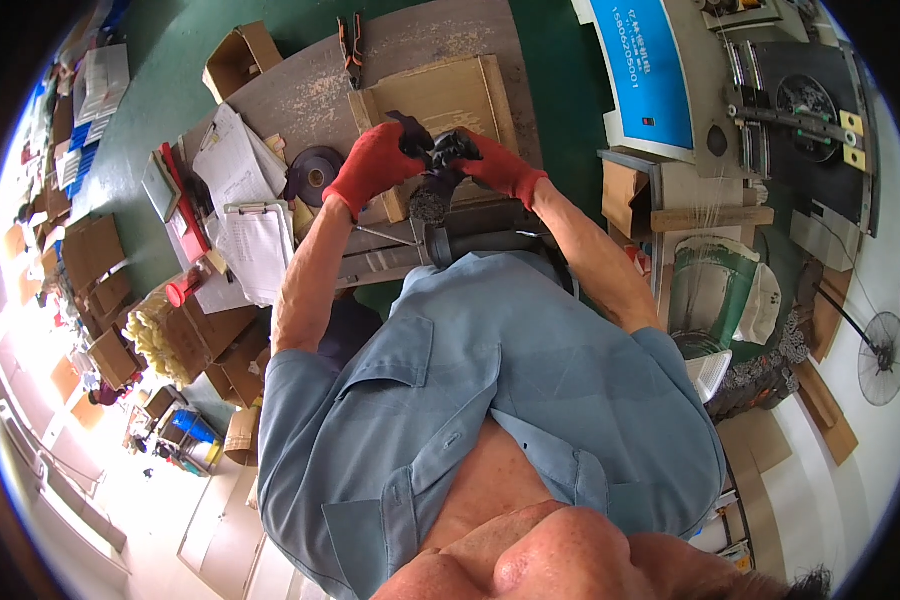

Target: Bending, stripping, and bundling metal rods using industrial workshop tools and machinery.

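Note:
My left hand (372, 165) and my right hand (498, 165) wear red gloves with black palms and fingers. They meet over the wooden tray (430, 95) on the workbench, fingers closed and pressed together. Whatever they pinch is dark and small, and I cannot make out its kind against the black gloves. Just below the fingers, toward my body, is a dark piece with a speckled grey, rough end (429, 207). Whether the hands touch it I cannot tell. Orange-and-black handled pliers (351, 50) lie beyond the tray.
Left of my left hand are a roll of dark tape (314, 174), a clipboard with papers (258, 245) and a red cup-like container (182, 290). An open cardboard box (242, 62) stands past the bench's far left. A blue-and-white machine (650, 75) and a green-and-white sack (712, 285) are at right.

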A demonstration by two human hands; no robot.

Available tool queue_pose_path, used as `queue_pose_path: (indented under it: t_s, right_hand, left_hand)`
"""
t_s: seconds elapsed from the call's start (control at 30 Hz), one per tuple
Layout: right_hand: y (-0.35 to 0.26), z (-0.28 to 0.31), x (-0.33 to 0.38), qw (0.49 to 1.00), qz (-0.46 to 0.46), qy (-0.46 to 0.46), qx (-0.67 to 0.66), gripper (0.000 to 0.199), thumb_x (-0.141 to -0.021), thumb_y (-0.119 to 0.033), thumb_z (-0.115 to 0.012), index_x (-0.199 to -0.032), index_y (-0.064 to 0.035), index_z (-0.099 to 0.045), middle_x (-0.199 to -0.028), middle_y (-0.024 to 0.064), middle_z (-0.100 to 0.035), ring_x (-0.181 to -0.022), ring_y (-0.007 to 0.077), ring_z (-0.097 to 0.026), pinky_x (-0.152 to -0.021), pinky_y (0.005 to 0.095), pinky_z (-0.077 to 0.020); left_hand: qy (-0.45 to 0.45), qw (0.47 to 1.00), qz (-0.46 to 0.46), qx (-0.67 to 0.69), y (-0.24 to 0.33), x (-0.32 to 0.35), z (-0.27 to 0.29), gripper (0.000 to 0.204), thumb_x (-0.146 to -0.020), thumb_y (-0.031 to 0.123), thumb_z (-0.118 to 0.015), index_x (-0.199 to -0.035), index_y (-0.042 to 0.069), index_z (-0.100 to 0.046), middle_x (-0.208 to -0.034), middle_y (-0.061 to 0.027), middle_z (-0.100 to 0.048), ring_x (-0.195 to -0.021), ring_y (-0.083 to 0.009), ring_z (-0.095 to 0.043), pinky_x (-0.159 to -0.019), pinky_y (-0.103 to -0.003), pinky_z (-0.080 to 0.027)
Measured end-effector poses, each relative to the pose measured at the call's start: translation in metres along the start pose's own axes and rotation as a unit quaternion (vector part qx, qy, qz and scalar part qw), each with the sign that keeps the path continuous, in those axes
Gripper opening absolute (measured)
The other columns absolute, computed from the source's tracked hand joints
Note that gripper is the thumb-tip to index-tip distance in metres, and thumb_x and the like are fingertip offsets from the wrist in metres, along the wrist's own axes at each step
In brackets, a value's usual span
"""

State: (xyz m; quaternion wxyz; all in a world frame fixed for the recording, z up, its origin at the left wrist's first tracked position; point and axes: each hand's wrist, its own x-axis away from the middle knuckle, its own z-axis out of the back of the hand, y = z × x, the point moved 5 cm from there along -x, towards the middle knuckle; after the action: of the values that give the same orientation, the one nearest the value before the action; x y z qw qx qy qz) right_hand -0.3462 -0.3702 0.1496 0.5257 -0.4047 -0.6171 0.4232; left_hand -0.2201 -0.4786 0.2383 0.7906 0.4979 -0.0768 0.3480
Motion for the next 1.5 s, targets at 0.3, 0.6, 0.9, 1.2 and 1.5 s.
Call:
queue_pose_path:
  t_s: [0.3, 0.6, 0.9, 1.2, 1.5]
  right_hand:
    - [0.007, 0.001, 0.002, 0.982, -0.053, -0.006, -0.183, 0.026, -0.090, -0.018, -0.059, -0.113, -0.0062, -0.061, -0.095, 0.0035, -0.065, -0.082, 0.0118, -0.061, -0.068, 0.0258, -0.0471]
    - [0.009, -0.001, -0.016, 0.977, -0.072, -0.115, -0.165, 0.032, -0.089, -0.020, -0.062, -0.118, -0.0064, -0.062, -0.089, -0.0010, -0.064, -0.070, 0.0049, -0.055, -0.054, 0.0221, -0.0428]
    - [-0.021, 0.002, -0.019, 0.996, -0.059, -0.060, 0.012, 0.025, -0.085, -0.021, -0.065, -0.104, -0.0060, -0.066, -0.091, 0.0072, -0.068, -0.082, 0.0169, -0.063, -0.074, 0.0321, -0.0485]
    - [-0.060, 0.010, -0.021, 0.908, 0.055, -0.017, 0.415, 0.022, -0.080, -0.023, -0.061, -0.097, -0.0091, -0.063, -0.100, 0.0154, -0.066, -0.095, 0.0343, -0.064, -0.081, 0.0432, -0.0500]
    - [-0.042, 0.024, -0.011, 0.781, 0.224, -0.043, 0.581, 0.028, -0.075, -0.029, -0.067, -0.096, -0.0112, -0.064, -0.094, 0.0098, -0.064, -0.087, 0.0289, -0.065, -0.074, 0.0424, -0.0518]
  left_hand:
    - [0.144, 0.967, -0.123, -0.168, -0.007, 0.006, -0.027, 0.035, -0.071, 0.017, -0.070, -0.106, 0.015, -0.066, -0.092, -0.0106, -0.066, -0.085, -0.0310, -0.065, -0.073, -0.039, -0.052]
    - [0.310, 0.915, -0.116, -0.229, -0.010, 0.024, -0.029, 0.044, -0.068, 0.024, -0.074, -0.111, 0.020, -0.064, -0.101, -0.0062, -0.060, -0.095, -0.0295, -0.060, -0.081, -0.041, -0.049]
    - [0.278, 0.944, -0.034, -0.175, -0.021, 0.031, -0.031, 0.039, -0.073, 0.029, -0.075, -0.109, 0.015, -0.065, -0.092, -0.0084, -0.062, -0.081, -0.0293, -0.063, -0.071, -0.038, -0.050]
    - [0.254, 0.953, -0.021, -0.162, -0.017, 0.031, -0.031, 0.024, -0.078, 0.022, -0.068, -0.099, 0.010, -0.064, -0.092, -0.0110, -0.063, -0.084, -0.0336, -0.063, -0.071, -0.043, -0.050]
    - [0.136, 0.990, 0.028, -0.004, -0.040, 0.045, -0.021, 0.019, -0.086, 0.016, -0.059, -0.099, 0.005, -0.067, -0.083, -0.0119, -0.068, -0.075, -0.0258, -0.067, -0.068, -0.034, -0.050]
